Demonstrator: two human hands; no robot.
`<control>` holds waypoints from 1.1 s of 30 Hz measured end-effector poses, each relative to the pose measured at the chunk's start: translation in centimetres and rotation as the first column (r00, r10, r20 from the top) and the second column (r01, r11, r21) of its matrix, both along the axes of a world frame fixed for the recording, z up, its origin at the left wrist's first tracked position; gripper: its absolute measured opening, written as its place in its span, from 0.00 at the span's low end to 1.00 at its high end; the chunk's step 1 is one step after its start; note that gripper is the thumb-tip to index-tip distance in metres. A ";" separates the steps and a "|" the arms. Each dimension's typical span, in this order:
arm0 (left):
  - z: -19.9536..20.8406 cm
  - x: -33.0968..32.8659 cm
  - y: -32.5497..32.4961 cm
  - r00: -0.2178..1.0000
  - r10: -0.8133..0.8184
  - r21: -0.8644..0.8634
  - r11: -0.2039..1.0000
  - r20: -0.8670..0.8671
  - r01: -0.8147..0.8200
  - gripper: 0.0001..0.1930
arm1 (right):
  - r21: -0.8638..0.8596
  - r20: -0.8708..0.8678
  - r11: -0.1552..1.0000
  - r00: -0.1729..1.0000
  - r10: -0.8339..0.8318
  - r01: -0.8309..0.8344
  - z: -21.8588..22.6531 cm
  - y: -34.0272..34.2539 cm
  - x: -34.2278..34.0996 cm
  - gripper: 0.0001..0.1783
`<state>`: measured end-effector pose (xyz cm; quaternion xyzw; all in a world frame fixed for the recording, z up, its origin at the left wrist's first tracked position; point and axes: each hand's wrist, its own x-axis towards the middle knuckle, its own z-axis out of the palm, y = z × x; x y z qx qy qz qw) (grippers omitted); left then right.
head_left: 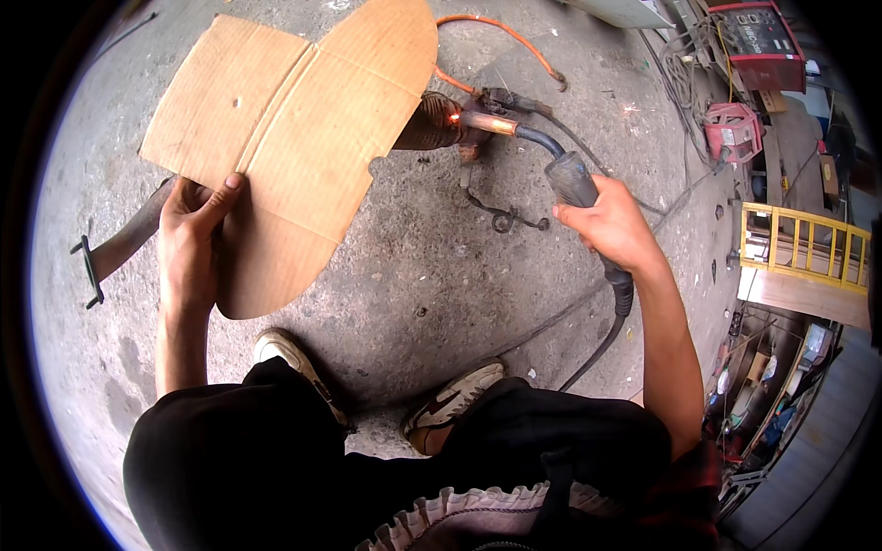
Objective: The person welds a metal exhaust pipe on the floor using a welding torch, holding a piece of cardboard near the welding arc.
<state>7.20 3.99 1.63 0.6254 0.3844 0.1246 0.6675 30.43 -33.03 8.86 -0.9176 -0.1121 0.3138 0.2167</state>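
My left hand [195,234] grips the lower left edge of a large piece of brown cardboard [303,129], thumb on top. Its upper part covers much of a rusty metal pipe [427,122]; one end shows beyond the right edge. In my right hand [611,225] is a welding torch [571,179], fingers wrapped round its black handle. The copper nozzle [490,122] points left at the pipe end, where a small orange glow shows at the tip. A brown metal bar with a dark crosspiece [133,241] comes out from under the cardboard at the left.
An orange hose [505,29] and a dark clamp with cable [519,101] lie beyond the pipe. A bent black rod [503,218] rests on the concrete floor. At the right are a red welding machine [758,46], a yellow rack [808,241] and cluttered shelves. My shoes [455,399] are close below.
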 end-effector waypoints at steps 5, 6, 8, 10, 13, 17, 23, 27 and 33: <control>0.6 0.4 -1.1 0.999 -0.014 -0.044 0.999 0.033 0.015 0.21 | 0.000 0.014 1.000 1.000 0.006 -0.006 0.0 0.3 -0.2 0.13; 0.6 0.5 -1.3 0.999 -0.027 -0.056 0.998 0.030 0.028 0.21 | 0.001 0.013 1.000 1.000 0.009 -0.009 -0.1 0.3 -0.2 0.13; 0.7 0.6 -1.7 0.998 -0.053 -0.081 0.995 0.027 0.055 0.21 | -0.002 0.011 1.000 1.000 0.011 -0.011 -0.1 0.2 -0.2 0.13; 0.9 0.8 -2.1 0.997 -0.066 -0.077 0.995 0.027 0.068 0.21 | -0.005 0.011 1.000 1.000 0.013 -0.013 -0.2 0.2 -0.1 0.14; 1.1 0.9 -2.4 0.995 -0.097 -0.086 0.992 0.008 0.097 0.21 | 0.002 0.010 1.000 1.000 0.017 -0.017 -0.2 0.2 -0.1 0.13; 0.8 0.9 -2.7 0.994 -0.109 -0.106 0.988 0.025 0.111 0.21 | 0.013 -0.019 1.000 1.000 0.023 -0.023 -0.3 -0.1 0.1 0.12; 0.0 0.5 -1.7 0.995 -0.057 -0.118 0.991 0.079 0.066 0.22 | 0.040 -0.017 0.999 1.000 -0.013 0.014 0.3 0.1 -0.1 0.13; -0.4 0.4 -1.2 0.995 -0.052 -0.074 0.996 0.080 0.058 0.23 | 0.034 0.014 0.999 1.000 -0.006 0.006 0.0 -0.4 0.1 0.13; -0.3 0.3 -0.9 0.997 -0.031 -0.055 0.998 0.074 0.035 0.23 | -0.005 -0.003 1.000 1.000 0.001 -0.001 0.3 0.2 0.0 0.13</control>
